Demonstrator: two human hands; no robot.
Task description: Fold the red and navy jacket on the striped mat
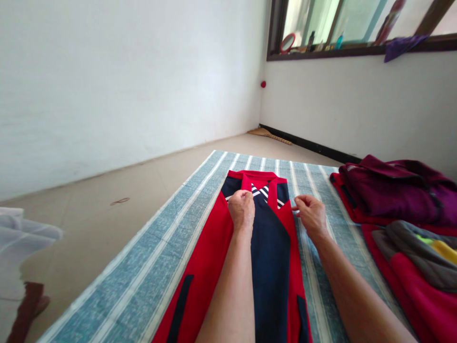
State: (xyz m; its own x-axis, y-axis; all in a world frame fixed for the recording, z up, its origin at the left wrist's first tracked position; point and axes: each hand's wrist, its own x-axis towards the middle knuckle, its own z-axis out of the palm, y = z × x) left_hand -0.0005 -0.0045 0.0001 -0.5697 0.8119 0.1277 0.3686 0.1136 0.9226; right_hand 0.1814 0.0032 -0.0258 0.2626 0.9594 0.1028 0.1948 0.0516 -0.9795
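Observation:
A red and navy collared shirt lies flat and face up on a blue-and-white striped mat, its collar pointing away from me. My left hand is closed on the fabric just below the collar, left of the shirt's centre. My right hand is at the shirt's right edge, with its curled fingertips at the red fabric. I cannot tell whether those fingers are pinching the cloth. Both forearms lie over or beside the shirt, hiding part of its lower left side.
Folded maroon clothes and a red-and-grey garment lie to the right of the shirt. White cloth and a dark red item sit at lower left on the tiled floor. Walls rise ahead and right, below a window ledge.

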